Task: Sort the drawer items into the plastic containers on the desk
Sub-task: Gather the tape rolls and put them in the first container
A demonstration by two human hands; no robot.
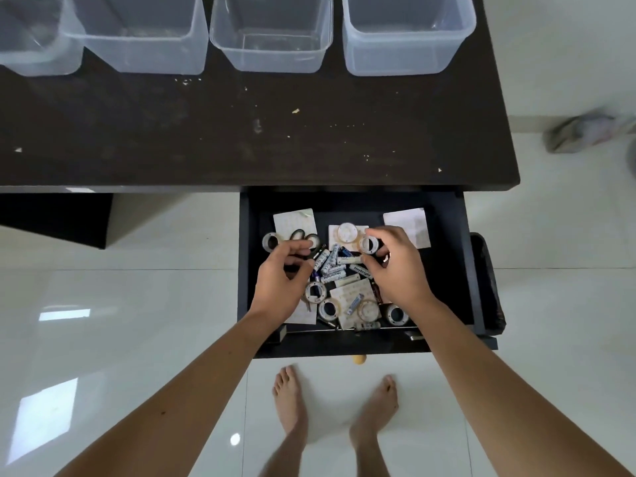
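- Open black drawer [447,270] at 6 o'clock below the dark counter [241,132], crammed with white batteries [330,266], tape rolls and paper cards.
- Left hand [282,284] over the batteries, fingers loosely curled, holding nothing clearly.
- Right hand [395,266], fingers pinching one white battery [349,260].
- Four clear plastic containers [272,36] at 12 o'clock.

Both forearms were bare to the edge of view, with no sleeves, watch or bracelet. The left hand [280,285] and right hand [395,268] wore no gloves. A small ring-like glint showed on one of the right hand's fingers [386,259]. Both feet [292,404] were bare.
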